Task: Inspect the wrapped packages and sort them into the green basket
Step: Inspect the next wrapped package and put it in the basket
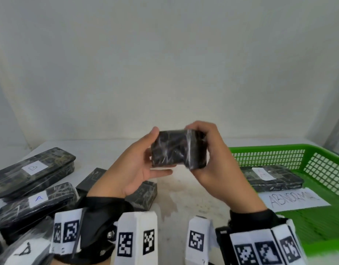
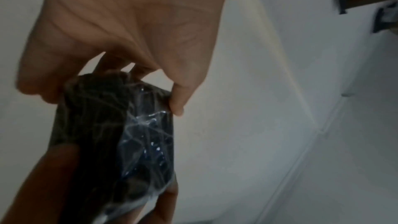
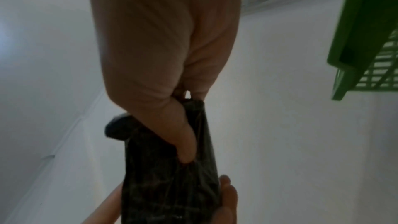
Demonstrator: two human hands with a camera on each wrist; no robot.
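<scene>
Fingers [image 1: 155, 172] of the left hand [image 1: 130, 169] and the right hand [image 1: 216, 161] both curl round one package [image 1: 177, 150], held up over the bench [image 1: 184, 197] left of the basket [image 1: 317, 157]; I judge the inspection is best done by turning it slowly, each face checked, with the grip kept at the ends. From the left wrist, the package [image 2: 120, 142] is dark, with wrinkled clear film glinting, the thumb [image 2: 181, 94] pinching a top corner. From the right wrist, the thumb [image 3: 183, 139] presses its flat face and the package [image 3: 163, 185] looks mottled black, the basket [image 3: 361, 48] far right.
</scene>
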